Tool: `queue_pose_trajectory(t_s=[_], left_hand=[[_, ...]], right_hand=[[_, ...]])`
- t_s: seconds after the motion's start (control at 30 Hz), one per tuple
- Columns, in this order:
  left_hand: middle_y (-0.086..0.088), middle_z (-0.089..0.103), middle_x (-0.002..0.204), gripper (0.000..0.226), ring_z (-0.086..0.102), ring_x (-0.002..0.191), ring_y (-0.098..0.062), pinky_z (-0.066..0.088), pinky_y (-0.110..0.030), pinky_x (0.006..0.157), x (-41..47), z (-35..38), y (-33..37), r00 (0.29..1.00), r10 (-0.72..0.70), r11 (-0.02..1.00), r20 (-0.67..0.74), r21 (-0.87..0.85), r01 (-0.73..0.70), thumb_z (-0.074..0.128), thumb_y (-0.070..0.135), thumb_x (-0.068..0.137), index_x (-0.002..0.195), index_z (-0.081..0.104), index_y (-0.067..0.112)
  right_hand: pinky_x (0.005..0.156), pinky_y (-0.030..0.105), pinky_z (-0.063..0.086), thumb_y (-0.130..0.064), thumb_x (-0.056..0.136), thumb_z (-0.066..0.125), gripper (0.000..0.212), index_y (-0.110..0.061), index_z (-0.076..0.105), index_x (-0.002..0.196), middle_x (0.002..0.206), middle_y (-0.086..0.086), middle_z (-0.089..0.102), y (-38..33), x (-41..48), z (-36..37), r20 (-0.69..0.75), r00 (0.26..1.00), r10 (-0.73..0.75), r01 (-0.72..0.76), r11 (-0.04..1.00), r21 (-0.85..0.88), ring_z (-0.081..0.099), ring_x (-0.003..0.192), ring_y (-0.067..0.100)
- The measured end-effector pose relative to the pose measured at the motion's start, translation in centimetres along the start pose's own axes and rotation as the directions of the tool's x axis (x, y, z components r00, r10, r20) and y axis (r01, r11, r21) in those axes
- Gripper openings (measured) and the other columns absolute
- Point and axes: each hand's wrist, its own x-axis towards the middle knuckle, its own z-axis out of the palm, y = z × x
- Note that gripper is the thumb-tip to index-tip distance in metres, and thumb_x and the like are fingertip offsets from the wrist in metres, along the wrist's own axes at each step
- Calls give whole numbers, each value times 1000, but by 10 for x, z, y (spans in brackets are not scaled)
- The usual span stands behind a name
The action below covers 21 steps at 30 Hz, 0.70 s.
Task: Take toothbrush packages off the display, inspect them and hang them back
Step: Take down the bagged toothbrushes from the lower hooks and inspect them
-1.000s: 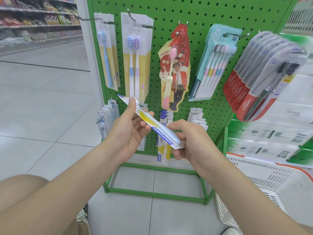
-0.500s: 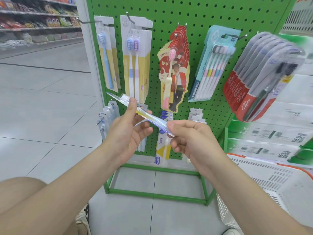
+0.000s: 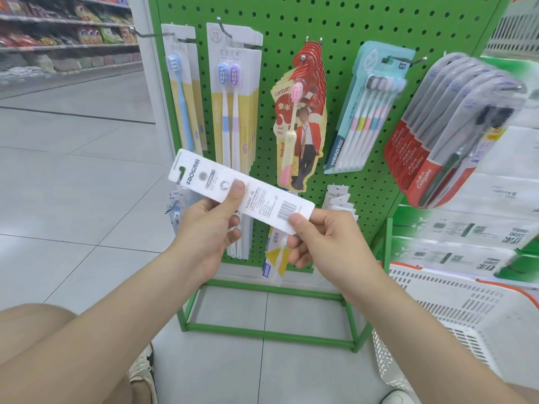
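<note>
Here, toothbrush package (image 3: 266,201) slanted, hanger end upper-left, apparently back showing.

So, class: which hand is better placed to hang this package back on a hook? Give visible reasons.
Probably the left hand: it grips the package nearer its hang-hole end, which points toward the pegboard. The right hand pinches the barcode end, farthest from the hole.

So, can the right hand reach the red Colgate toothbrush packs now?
Probably yes: nothing stands between the right hand and the red Colgate toothbrush packs, but it pinches the white cardboard package, so it must let go first.
</note>
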Motion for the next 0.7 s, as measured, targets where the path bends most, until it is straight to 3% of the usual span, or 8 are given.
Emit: queue_pose_trajectory(t_s=[0.1, 0.2, 0.37, 0.57, 0.7], left_hand=[[0, 81, 115, 33, 77, 95, -14, 61, -27, 74, 0, 0, -3, 998, 23, 999, 61, 26, -25, 71, 33, 101, 128, 70, 13], [-6, 81, 117, 34, 78, 109, -22, 65, -29, 80, -2, 0, -2, 996, 57, 998, 73, -37, -54, 68, 27, 103, 131, 66, 9], [-5, 80, 120, 31, 78, 109, -20, 65, -29, 86, -3, -1, -4, 996, 48, 994, 80, -106, -39, 65, 23, 106, 133, 65, 9], [-5, 81, 114, 20, 79, 100, -18, 64, -25, 75, -1, -1, -5, 999, 9, 991, 38, -137, -4, 66, 24, 105, 123, 69, 14], [-8, 82, 107, 14, 76, 80, -15, 62, -23, 66, 0, -1, -3, 1000, -11, 994, -12, -113, 9, 70, 23, 104, 115, 71, 14]], right_hand=[[56, 25, 56, -9, 109, 58, 18, -6, 74, 115, 72, 7, 71, 0, 1, -5, 27, 1000, 1, -1, 1000, 13, 66, 59, 17], [67, 28, 64, -1, 105, 62, 23, -7, 73, 124, 84, 11, 79, -1, 0, -5, 64, 998, -1, -1, 1000, 31, 78, 74, 23], [80, 35, 67, 8, 104, 58, 36, -8, 67, 134, 98, 12, 82, 0, 0, -5, 42, 999, -8, 3, 994, 110, 81, 92, 24], [85, 37, 66, 6, 106, 56, 37, -13, 67, 134, 104, 6, 83, 2, 1, -7, 81, 997, -11, 4, 997, 82, 80, 100, 19], [88, 41, 66, 7, 105, 54, 35, -13, 69, 129, 100, 8, 82, 0, 1, -6, 81, 997, 9, -18, 994, 106, 80, 99, 22]])
